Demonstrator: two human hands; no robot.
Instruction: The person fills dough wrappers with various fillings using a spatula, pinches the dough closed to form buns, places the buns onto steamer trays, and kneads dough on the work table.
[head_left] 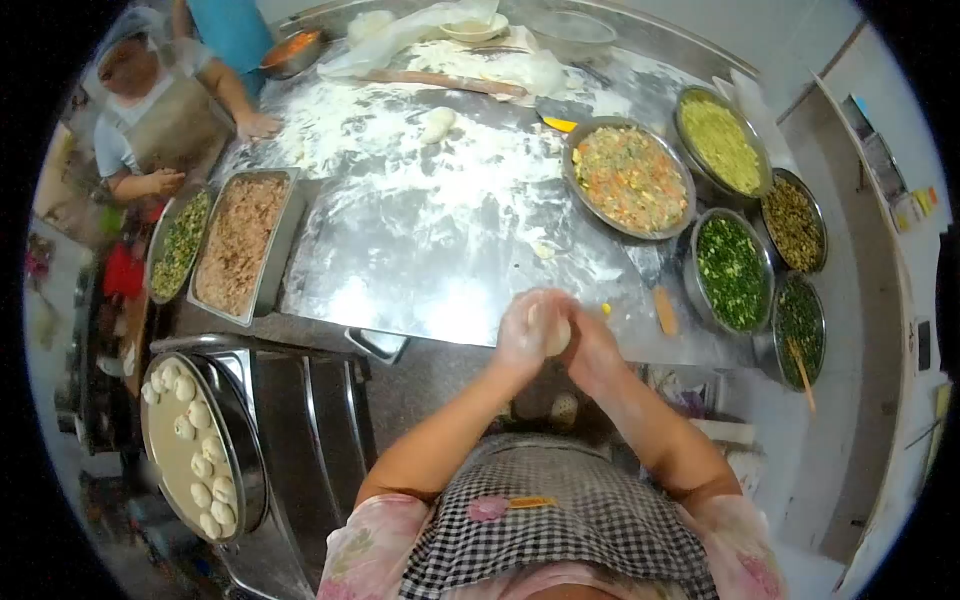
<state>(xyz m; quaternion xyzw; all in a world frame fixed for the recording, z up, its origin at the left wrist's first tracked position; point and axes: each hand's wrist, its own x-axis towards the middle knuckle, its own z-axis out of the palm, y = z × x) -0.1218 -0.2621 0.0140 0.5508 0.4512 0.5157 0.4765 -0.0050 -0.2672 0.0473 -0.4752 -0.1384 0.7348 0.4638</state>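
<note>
My left hand and my right hand are cupped together above the front edge of the steel table. Between the palms shows a pale, rounded dough bun, mostly covered by the fingers. Flour whitens the back of my left hand. Closest to my hands on the tabletop is a spatula with a wooden handle, off to the right. A separate lump of dough rests on the floured far part of the table.
Bowls of filling, including a mixed vegetable one and chopped greens, stand at right. A meat tray is at left, below it a round steamer pan with several buns. A rolling pin lies at the back; a co-worker stands at left.
</note>
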